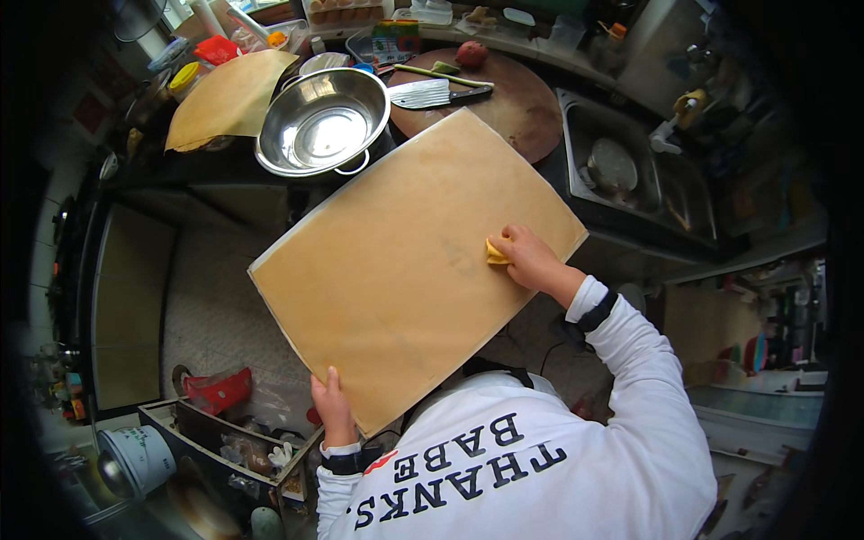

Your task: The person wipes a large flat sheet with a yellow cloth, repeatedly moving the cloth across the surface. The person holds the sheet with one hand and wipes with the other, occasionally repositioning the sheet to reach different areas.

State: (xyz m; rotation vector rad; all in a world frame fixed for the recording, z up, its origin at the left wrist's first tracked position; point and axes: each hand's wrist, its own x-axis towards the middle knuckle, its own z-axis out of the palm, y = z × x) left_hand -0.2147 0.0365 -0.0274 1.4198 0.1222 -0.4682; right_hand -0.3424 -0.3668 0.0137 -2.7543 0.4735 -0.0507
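A large rectangular panel with a tan surface and pale edges (pixel 398 263) lies tilted across the view before my body. My left hand (pixel 333 408) grips its lower left edge, thumb on top and the fingers hidden beneath. Near the panel's right side, my right hand (pixel 530 260) holds a bunched yellow cloth (pixel 498 251) against the surface. A faint grey smudge shows on the panel just left of the cloth. Beyond the panel's upper edge stands a steel basin (pixel 324 121) with ring handles.
On the counter lie a round wooden chopping board (pixel 526 101), a cleaver (pixel 422 94), a green stalk and a reddish round fruit or vegetable (pixel 472 54). Tan sheets (pixel 229 101) lie left of the basin. A steel sink (pixel 607 158) is at right; an open drawer (pixel 226 432) juts out lower left.
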